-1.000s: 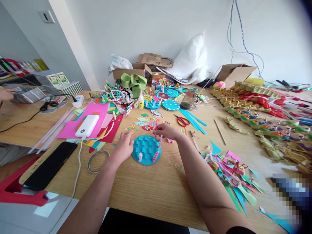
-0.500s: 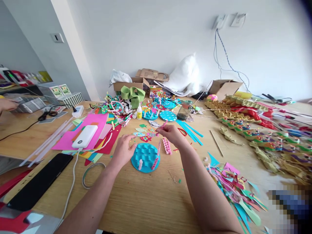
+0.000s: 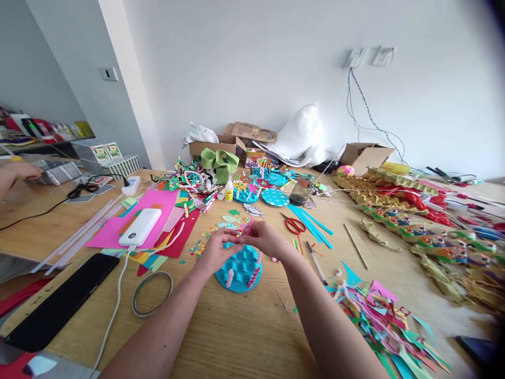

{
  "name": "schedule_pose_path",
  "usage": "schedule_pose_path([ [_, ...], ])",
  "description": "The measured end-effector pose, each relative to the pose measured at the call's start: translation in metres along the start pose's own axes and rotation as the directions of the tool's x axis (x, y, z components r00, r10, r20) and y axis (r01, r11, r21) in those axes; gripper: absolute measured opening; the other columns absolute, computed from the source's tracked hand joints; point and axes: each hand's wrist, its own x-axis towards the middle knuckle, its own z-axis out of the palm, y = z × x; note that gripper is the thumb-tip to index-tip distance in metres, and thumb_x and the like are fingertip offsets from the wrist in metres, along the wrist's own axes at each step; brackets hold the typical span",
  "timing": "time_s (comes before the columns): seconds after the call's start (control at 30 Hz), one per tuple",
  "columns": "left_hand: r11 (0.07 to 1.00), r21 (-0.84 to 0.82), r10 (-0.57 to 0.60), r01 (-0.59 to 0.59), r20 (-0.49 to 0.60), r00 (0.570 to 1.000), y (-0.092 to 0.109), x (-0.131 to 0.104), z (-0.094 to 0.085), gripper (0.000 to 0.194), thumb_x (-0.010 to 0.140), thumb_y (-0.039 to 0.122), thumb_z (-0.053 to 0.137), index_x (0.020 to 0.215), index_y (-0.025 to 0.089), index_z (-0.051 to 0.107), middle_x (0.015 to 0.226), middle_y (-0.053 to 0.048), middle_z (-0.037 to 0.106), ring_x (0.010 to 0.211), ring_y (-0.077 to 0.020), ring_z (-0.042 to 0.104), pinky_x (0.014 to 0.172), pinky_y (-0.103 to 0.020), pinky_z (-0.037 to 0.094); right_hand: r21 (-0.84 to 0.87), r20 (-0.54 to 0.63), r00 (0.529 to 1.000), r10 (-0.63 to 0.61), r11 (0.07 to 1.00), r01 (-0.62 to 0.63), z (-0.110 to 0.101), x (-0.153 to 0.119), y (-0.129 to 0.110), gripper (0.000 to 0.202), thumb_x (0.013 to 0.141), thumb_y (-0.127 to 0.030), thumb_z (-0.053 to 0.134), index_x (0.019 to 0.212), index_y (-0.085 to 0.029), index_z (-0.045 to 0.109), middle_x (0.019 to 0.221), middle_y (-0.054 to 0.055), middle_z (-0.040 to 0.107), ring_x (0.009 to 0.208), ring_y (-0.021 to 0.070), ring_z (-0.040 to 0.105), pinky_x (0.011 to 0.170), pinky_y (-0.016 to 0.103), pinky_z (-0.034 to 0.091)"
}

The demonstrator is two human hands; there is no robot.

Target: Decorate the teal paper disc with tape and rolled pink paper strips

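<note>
Over the far part of a blue round disc [image 3: 240, 276] with raised wavy strips, my two hands meet at the fingertips. My right hand [image 3: 269, 241] is closed in a pinch on a pink twisted pipe cleaner [image 3: 248, 227], which sticks up past the fingers. My left hand [image 3: 218, 250] has its thumb and fingers together against the right fingertips; what they pinch is hidden. Pink twisted pieces stand on the disc, one pale pink piece [image 3: 230, 278] at the front left and a darker piece [image 3: 253, 277] at the right. Colourful paper fish [image 3: 231, 219] lie just behind the hands.
Red-handled scissors [image 3: 295, 225], blue strips [image 3: 311, 223] and a craft knife [image 3: 315, 263] lie to the right, with paper scraps [image 3: 379, 321] nearer. At left are a white power bank [image 3: 141, 227], phone [image 3: 63, 300] and tape roll [image 3: 152, 293]. Another person's hand [image 3: 21, 171] is far left.
My right hand has moved left and down with the pink pipe cleaner, to meet my left hand over the disc. My left hand has shifted slightly right and its fingers have closed. The view has tilted up.
</note>
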Motion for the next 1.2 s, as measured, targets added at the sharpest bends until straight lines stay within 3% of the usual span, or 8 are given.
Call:
schedule_pose_path([
  [0.17, 0.998, 0.020, 0.059, -0.059, -0.022, 0.998, -0.007, -0.001, -0.001, 0.009, 0.072, 0.027, 0.071, 0.079, 0.021, 0.074, 0.100, -0.008, 0.066, 0.103, -0.0238, 0.058, 0.095, -0.041, 0.041, 0.050, -0.036, 0.999, -0.034, 0.998, 0.035, 0.001, -0.001, 0.001, 0.031, 0.069, -0.045, 0.068, 0.073, -0.015, 0.059, 0.058, -0.003, 0.053, 0.053, 0.0097, 0.044, 0.047, 0.022, 0.032],
  [0.33, 0.998, -0.018, 0.053, -0.054, -0.025, 0.998, -0.010, -0.001, -0.001, 0.010, 0.072, 0.027, 0.070, 0.079, 0.021, 0.074, 0.098, -0.008, 0.066, 0.100, -0.0231, 0.060, 0.093, -0.041, 0.044, 0.209, -0.124, 0.990, -0.074, 0.973, 0.099, -0.005, -0.002, -0.003, 0.031, 0.072, -0.043, 0.064, 0.086, -0.015, 0.064, 0.064, 0.000, 0.059, 0.059, 0.0125, 0.051, 0.053, 0.024, 0.038],
  [0.6, 0.997, -0.024, 0.071, -0.070, 0.027, 0.997, -0.014, -0.001, -0.001, 0.009, 0.072, 0.026, 0.070, 0.077, 0.020, 0.074, 0.099, -0.008, 0.066, 0.100, -0.0238, 0.060, 0.092, -0.041, 0.045, 0.232, -0.188, 0.980, -0.058, 0.967, 0.102, -0.007, -0.003, -0.007, 0.030, 0.072, -0.042, 0.063, 0.076, -0.013, 0.065, 0.065, 0.001, 0.059, 0.059, 0.0119, 0.049, 0.056, 0.026, 0.038],
  [0.83, 0.993, 0.074, 0.088, -0.094, 0.078, 0.993, -0.012, -0.002, -0.001, 0.006, 0.072, 0.024, 0.071, 0.076, 0.022, 0.074, 0.100, -0.007, 0.066, 0.104, -0.0239, 0.058, 0.097, -0.042, 0.042, 0.199, -0.168, 0.984, -0.067, 0.975, 0.100, -0.006, -0.004, -0.009, 0.029, 0.070, -0.043, 0.063, 0.068, -0.014, 0.062, 0.060, -0.001, 0.055, 0.056, 0.0106, 0.045, 0.053, 0.025, 0.034],
  [1.2, 0.977, 0.182, 0.080, -0.111, 0.170, 0.982, -0.008, -0.003, -0.002, 0.008, 0.070, 0.026, 0.073, 0.077, 0.025, 0.075, 0.108, -0.006, 0.065, 0.111, -0.0256, 0.054, 0.103, -0.042, 0.036, 0.101, -0.127, 0.987, -0.093, 0.989, 0.106, -0.002, -0.003, -0.005, 0.016, 0.069, -0.030, 0.058, 0.063, -0.015, 0.057, 0.057, -0.003, 0.049, 0.053, 0.0087, 0.041, 0.050, 0.023, 0.032],
])
